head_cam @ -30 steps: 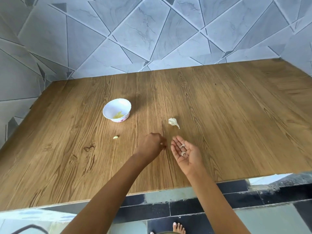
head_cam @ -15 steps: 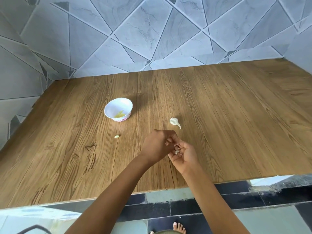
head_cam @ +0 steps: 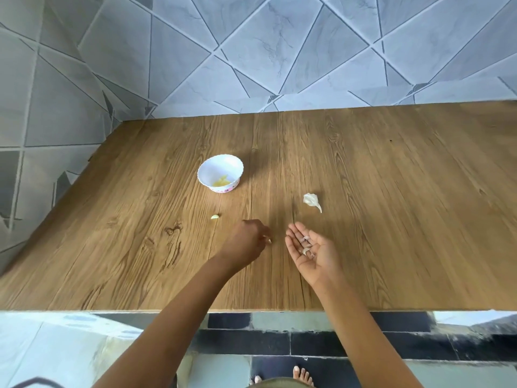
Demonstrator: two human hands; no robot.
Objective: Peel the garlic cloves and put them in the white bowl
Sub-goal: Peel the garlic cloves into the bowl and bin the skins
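A small white bowl with yellowish peeled garlic inside stands on the wooden table. A single peeled clove lies on the wood in front of the bowl. A piece of garlic bulb with papery skin lies to the right of the bowl. My right hand is held palm up over the table, fingers straight, with small garlic pieces and skin resting on the palm. My left hand hovers beside it, fingers curled, pinching a small pale bit at its fingertips.
A tiled wall rises behind and to the left of the table. The table's near edge runs across the lower part of the view, with tiled floor and a person's bare toes below it.
Half a second ago both hands met, the left picking in the right palm. Now the left hand has drawn away to the left with a small bit, and the right palm lies open again.
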